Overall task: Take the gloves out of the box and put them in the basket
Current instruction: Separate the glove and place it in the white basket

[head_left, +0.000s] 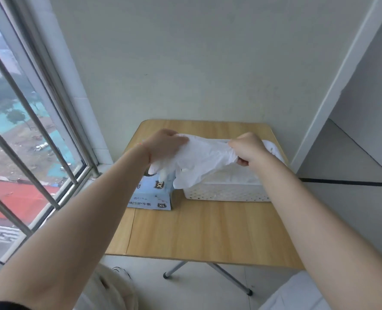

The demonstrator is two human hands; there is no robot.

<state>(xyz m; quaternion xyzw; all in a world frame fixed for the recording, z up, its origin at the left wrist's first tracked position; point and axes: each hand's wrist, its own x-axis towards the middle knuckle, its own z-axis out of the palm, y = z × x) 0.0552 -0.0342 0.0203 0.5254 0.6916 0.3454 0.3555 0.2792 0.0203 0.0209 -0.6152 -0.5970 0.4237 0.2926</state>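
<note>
My left hand [163,146] has its fingers curled round one end of a white glove [204,161], thumb side hidden from this angle; my right hand [249,149] is fisted round the other end, fingers tucked under, so the glove is stretched between the two hands in the air. Loose glove fingers hang down at 7 o'clock from my left hand, and a flap droops at 6 o'clock from the glove's middle, hanging in front of the near-left corner of the basket [228,191]. Basket is white, perforated wall, sits on the worktop [207,231] at about 1 o'clock from worktop centre; there's white material already in it, more showing past my right hand at 2 o'clock, can't tell how many pieces. Box [150,195] is pale blue, marked XL, just beside the basket at its 9 o'clock, under my left wrist; its opening is mostly hidden by the hanging glove fingers, can't tell whether they touch it. Both forearms bare, reaching in from 7 and 5 o'clock. Worktop is light wood grain with a seam down its left side, on folding metal legs [207,276]. Window [29,142] with bars at 9 o'clock, plain wall [185,63] at 12, white shelf unit [353,153] at 3.
</note>
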